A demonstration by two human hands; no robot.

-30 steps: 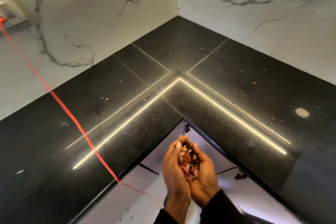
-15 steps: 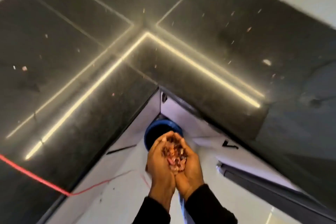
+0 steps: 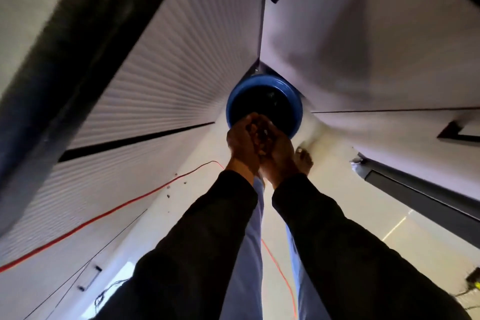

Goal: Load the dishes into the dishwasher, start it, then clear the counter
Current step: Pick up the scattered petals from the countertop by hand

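Note:
My left hand and my right hand are cupped together, side by side, round a heap of reddish-brown scraps. They hover just over the near rim of a blue bin with a dark inside, which stands on the floor in the corner where the two runs of cabinets meet. Both sleeves are black. The scraps are partly hidden between my palms.
White cabinet fronts rise on the left and right of the bin. A red cable trails across the floor, with a few crumbs beside it. A dark open panel juts out at the right. My feet stand below my hands.
The view has tipped down from the black counter to the floor. My cupped hands with the scraps have dropped lower and reached the bin's rim.

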